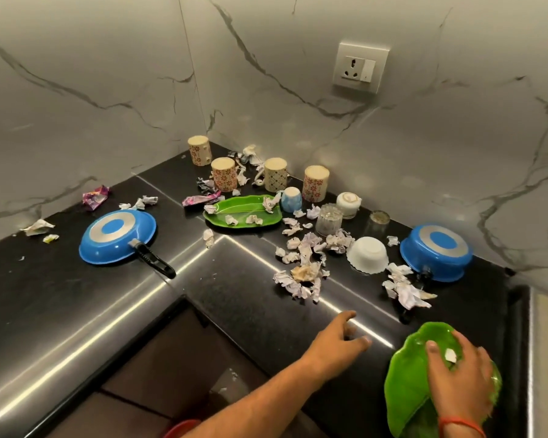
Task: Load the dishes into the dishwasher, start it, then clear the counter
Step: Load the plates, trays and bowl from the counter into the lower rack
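Right hand [459,371] grips a leaf-shaped plate [407,384] — glossy green, tilted.

A green leaf-shaped plate [408,380] is held tilted at the black counter's [76,295] near edge. A second green plate [244,211], strewn with paper scraps, lies flat near the corner.

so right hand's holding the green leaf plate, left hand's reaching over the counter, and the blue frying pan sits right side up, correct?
Not quite. The head view shows the blue frying pan upside down, base up. The rest holds: right hand holds the green leaf plate, left hand reaches over the counter.
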The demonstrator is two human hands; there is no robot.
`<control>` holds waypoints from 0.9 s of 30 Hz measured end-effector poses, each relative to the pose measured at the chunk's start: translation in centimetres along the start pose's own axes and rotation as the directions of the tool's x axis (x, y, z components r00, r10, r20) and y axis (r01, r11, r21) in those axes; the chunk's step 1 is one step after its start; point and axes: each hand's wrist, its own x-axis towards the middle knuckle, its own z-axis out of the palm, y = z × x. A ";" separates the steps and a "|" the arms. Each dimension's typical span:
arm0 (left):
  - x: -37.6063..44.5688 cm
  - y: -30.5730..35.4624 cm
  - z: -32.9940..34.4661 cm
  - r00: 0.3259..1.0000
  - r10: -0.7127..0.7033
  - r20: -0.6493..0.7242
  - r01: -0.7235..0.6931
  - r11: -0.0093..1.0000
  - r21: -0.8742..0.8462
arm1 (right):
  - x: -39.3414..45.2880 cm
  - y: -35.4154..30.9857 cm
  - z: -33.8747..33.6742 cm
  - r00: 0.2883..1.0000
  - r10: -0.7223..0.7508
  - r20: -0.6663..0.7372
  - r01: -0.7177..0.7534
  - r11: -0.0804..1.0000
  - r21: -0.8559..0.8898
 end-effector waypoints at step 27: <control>4.3 0.7 5.2 0.856 -0.126 0.502 0.198 0.976 -0.094 | -5.0 2.0 -2.3 0.866 0.468 -0.177 -0.321 0.791 0.520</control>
